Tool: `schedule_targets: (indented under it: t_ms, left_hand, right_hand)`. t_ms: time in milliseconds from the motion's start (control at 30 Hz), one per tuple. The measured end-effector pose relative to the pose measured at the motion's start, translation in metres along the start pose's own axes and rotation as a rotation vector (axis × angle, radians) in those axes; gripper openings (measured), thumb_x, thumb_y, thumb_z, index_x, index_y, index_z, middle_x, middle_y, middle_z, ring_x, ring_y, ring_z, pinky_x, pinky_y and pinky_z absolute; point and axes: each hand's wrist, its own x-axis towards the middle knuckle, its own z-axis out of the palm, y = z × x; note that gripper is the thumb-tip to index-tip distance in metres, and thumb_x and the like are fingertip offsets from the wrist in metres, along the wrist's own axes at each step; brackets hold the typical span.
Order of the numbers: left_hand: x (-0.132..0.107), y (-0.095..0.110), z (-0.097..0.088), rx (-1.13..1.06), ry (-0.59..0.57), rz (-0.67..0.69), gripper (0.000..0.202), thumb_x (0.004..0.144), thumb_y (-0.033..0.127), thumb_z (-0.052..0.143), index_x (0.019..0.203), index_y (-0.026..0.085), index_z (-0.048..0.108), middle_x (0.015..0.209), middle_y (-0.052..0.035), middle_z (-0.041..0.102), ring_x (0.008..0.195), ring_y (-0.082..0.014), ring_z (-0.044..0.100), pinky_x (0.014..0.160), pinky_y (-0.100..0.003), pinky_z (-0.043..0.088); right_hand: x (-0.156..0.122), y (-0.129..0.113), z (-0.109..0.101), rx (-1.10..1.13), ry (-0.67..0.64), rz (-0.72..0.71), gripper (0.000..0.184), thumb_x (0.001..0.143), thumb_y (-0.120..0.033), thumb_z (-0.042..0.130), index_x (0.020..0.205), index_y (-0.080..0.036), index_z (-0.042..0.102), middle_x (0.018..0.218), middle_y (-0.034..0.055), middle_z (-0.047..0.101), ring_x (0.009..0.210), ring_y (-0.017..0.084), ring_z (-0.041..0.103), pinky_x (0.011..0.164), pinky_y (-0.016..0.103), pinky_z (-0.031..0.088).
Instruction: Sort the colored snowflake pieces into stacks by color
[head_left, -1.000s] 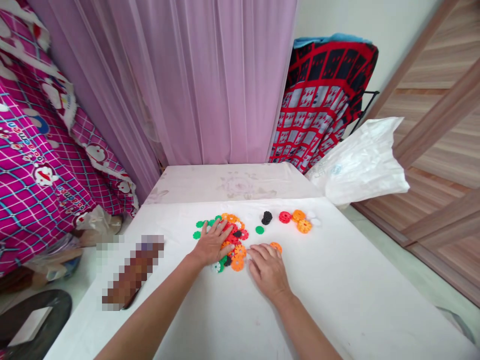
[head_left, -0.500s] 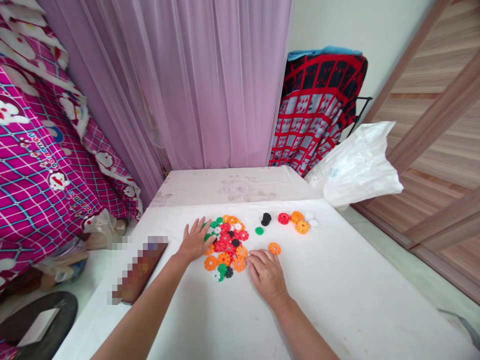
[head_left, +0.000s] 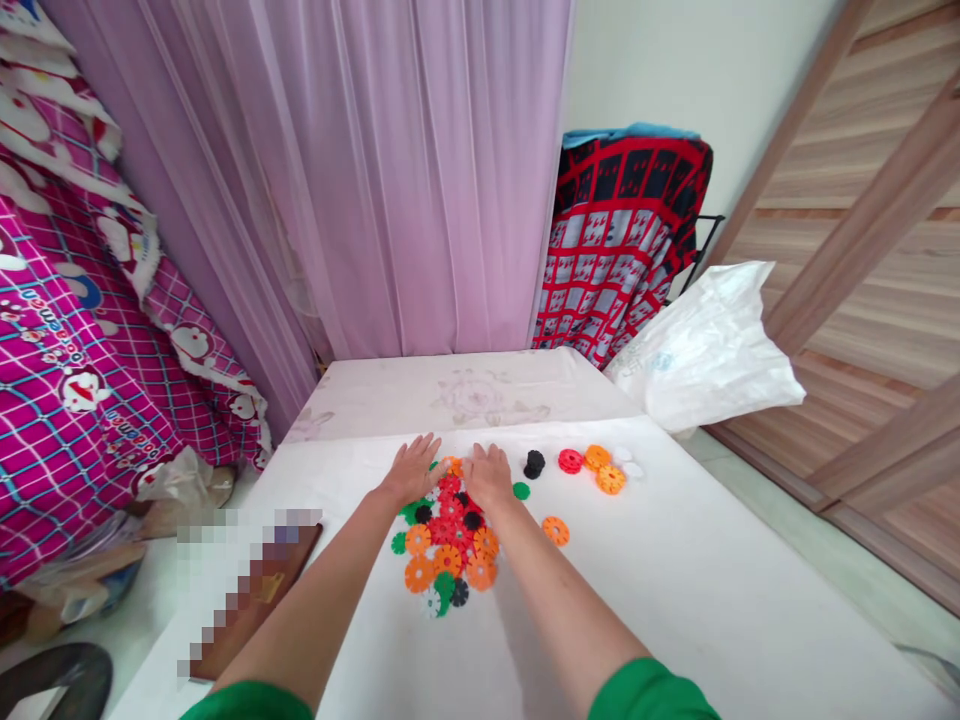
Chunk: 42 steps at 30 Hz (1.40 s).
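A heap of notched plastic discs (head_left: pixel 448 530) in red, orange, green, black and white lies mid-table. Over its far left edge is my left hand (head_left: pixel 410 472), palm down with fingers stretched out. My right hand (head_left: pixel 487 476) rests likewise on the far right edge, fingers extended and partly covering discs. Neither hand grips a disc that I can see. Right of the heap are a black stack (head_left: pixel 534 464), a single green disc (head_left: pixel 521 491), red discs (head_left: pixel 570 461), orange discs (head_left: pixel 610 479) and white discs (head_left: pixel 631 468). One orange disc (head_left: pixel 556 531) lies nearer me.
The white-covered table (head_left: pixel 675 600) carries a flat brown object (head_left: pixel 259 610), partly pixelated, on the left. A white plastic bag (head_left: pixel 705 350) stands beyond the right edge. Purple curtains (head_left: pixel 420 180) hang behind, and a wooden cabinet (head_left: pixel 885 300) is at the right.
My right hand has moved from the heap's near right side to its far right edge. My left hand has shifted to the far left edge. The camera view has tilted slightly upward.
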Motion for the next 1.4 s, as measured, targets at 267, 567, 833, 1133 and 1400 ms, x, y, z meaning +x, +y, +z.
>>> schedule_targets:
  t_ms: [267, 567, 833, 1133, 1400]
  left_hand:
    - [0.001, 0.012, 0.008, -0.049, -0.116, 0.165, 0.062, 0.092, 0.057, 0.016, 0.143, 0.027, 0.035, 0.152, -0.0051, 0.033, 0.142, -0.0227, 0.024, 0.113, -0.048, 0.016]
    - [-0.071, 0.030, -0.001, -0.038, -0.085, 0.165, 0.067, 0.090, 0.062, 0.021, 0.146, 0.026, 0.030, 0.153, -0.0087, 0.029, 0.143, -0.0267, 0.021, 0.113, -0.054, 0.011]
    - [-0.140, 0.038, 0.010, -0.009, 0.019, 0.054, 0.078, 0.081, 0.072, 0.035, 0.147, 0.031, 0.026, 0.156, -0.0113, 0.022, 0.142, -0.0363, 0.017, 0.108, -0.065, 0.009]
    - [-0.181, 0.067, 0.029, 0.015, 0.118, 0.029, 0.084, 0.078, 0.076, 0.036, 0.147, 0.029, 0.027, 0.155, -0.0174, 0.021, 0.141, -0.0402, 0.019, 0.104, -0.070, 0.013]
    - [-0.136, 0.061, 0.019, 0.051, 0.223, -0.173, 0.067, 0.085, 0.061, 0.044, 0.142, 0.027, 0.039, 0.152, -0.0140, 0.031, 0.140, -0.0352, 0.026, 0.108, -0.062, 0.021]
  right_hand:
    - [-0.021, 0.011, 0.009, -0.052, -0.054, -0.315, 0.038, 0.091, -0.023, 0.040, 0.123, -0.021, 0.060, 0.130, 0.0115, 0.056, 0.123, 0.027, 0.048, 0.103, 0.042, 0.035]
    - [-0.078, 0.019, -0.011, -0.017, -0.014, -0.359, 0.041, 0.093, -0.024, 0.037, 0.129, -0.021, 0.056, 0.135, 0.0103, 0.054, 0.127, 0.027, 0.044, 0.106, 0.047, 0.033]
    - [-0.124, 0.029, -0.019, -0.012, 0.021, -0.410, 0.038, 0.093, -0.030, 0.041, 0.126, -0.022, 0.058, 0.140, 0.0108, 0.049, 0.130, 0.028, 0.040, 0.107, 0.050, 0.029]
    - [-0.173, 0.044, -0.043, 0.186, 0.169, -0.463, 0.024, 0.088, -0.019, 0.044, 0.089, -0.021, 0.068, 0.092, 0.0052, 0.066, 0.089, 0.018, 0.056, 0.082, 0.032, 0.042]
    - [-0.176, 0.050, -0.032, 0.247, 0.217, -0.269, 0.019, 0.082, -0.016, 0.048, 0.083, -0.021, 0.066, 0.086, 0.0037, 0.064, 0.083, 0.016, 0.057, 0.078, 0.027, 0.043]
